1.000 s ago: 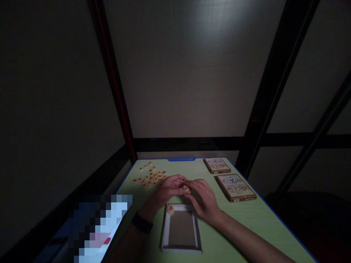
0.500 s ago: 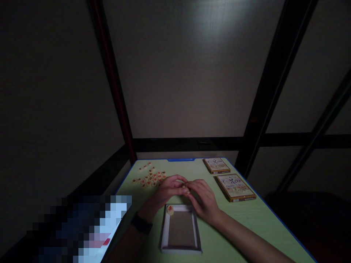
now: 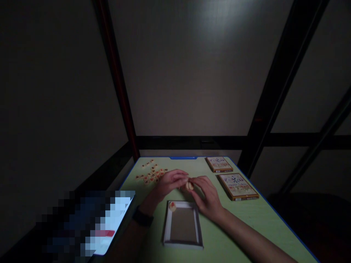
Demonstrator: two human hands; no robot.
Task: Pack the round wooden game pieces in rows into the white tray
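My left hand and my right hand meet over the green table, just beyond a shallow white box tray. Between their fingertips they pinch a small round pale game piece. One round piece with a red mark lies in the tray's far left corner. A loose pile of several similar pieces lies on the table to the left of my left hand. A dark watch sits on my left wrist.
Two flat printed boxes lie at the table's right side. A blue strip runs along the far edge. Dark frame bars rise behind the table. A blurred bright screen sits at the lower left.
Both hands stay together on the piece; their fingers have shifted slightly and the piece shows more plainly. The view has tilted a little.
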